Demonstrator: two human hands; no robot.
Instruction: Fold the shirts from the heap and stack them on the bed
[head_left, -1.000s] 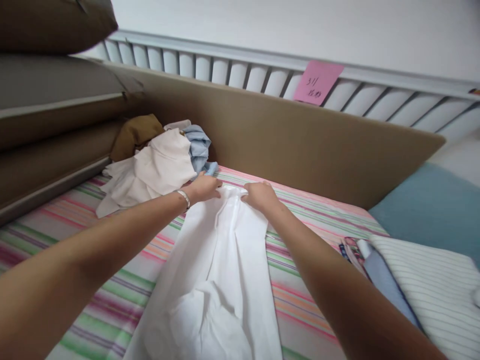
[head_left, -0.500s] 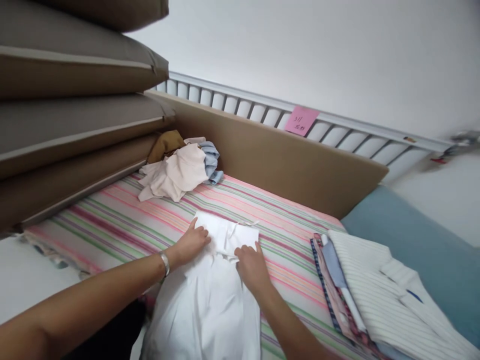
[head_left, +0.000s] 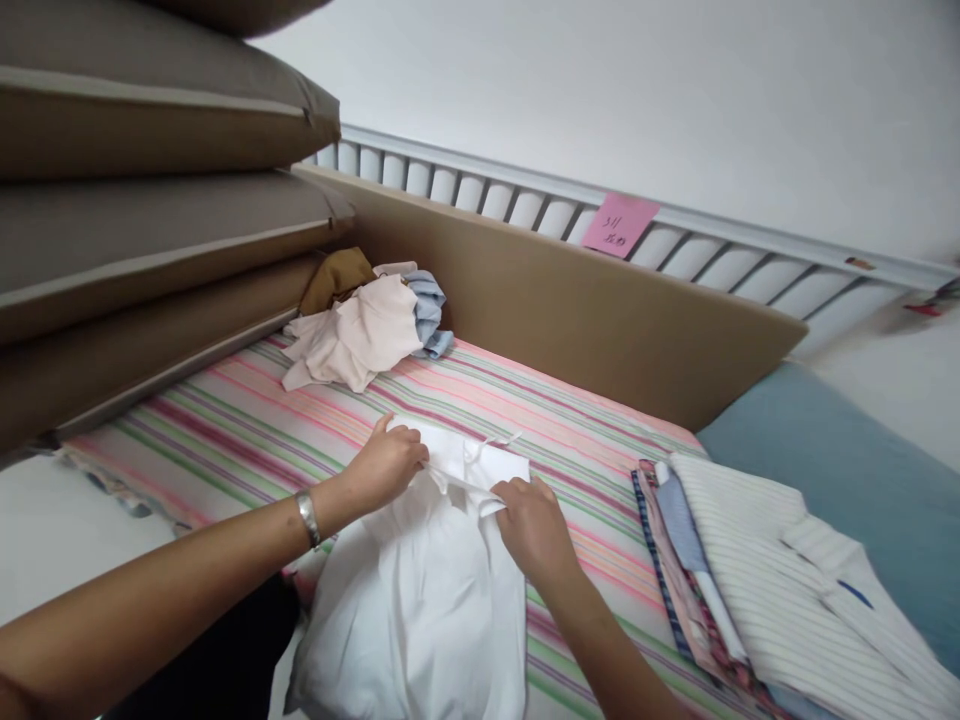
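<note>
Ahead of you the pale wall (head_left: 600, 100) fills the top of the view. Below it spreads the striped surface (head_left: 247, 425). Brown cushions (head_left: 150, 225) are piled along its left edge, a tan board (head_left: 562, 305) stands along its far edge, and the white rail (head_left: 705, 260) shows above that board. A blue panel (head_left: 840, 470) lies beyond the surface's right edge.

Your white garment (head_left: 442, 610) lies in front of you by the near edge of the surface, its top end flat and its lower part running out of the bottom of the view. A band of it is turned up in a fold between your hands, and a thin tie lies across its top end.

The folded stack (head_left: 765, 570) sits near the right edge, a striped shirt on top. The crumpled heap (head_left: 367, 330) of pink, blue and brown cloth fills the far left corner.

Your left hand (head_left: 390, 462) pinches 1 end of the fold; your right hand (head_left: 531, 520) pinches the other, fingers curled. A pink note (head_left: 621, 224) hangs on the rail, and 1 silver bracelet (head_left: 307, 518) circles your left wrist.
</note>
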